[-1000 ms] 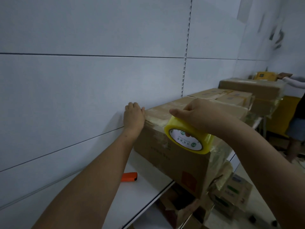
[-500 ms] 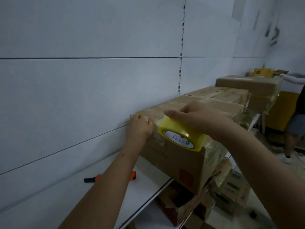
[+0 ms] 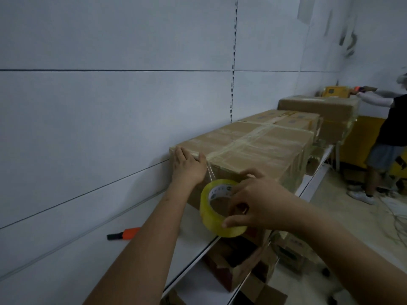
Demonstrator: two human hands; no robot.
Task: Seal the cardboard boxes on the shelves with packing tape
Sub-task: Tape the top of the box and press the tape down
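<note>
Left hand (image 3: 187,167) lies flat on the near top edge of the cardboard box (image 3: 253,148) on the shelf (image 3: 191,249), likely pinning the tape end. Right hand (image 3: 262,201) grips the tape roll (image 3: 217,209) just below, stretching the strip down the box's near face.

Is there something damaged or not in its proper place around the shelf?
Yes. Below the shelf, a cardboard box lies torn open, flaps splayed. An orange cutter lies loose on the shelf. The box being taped looks intact.
</note>
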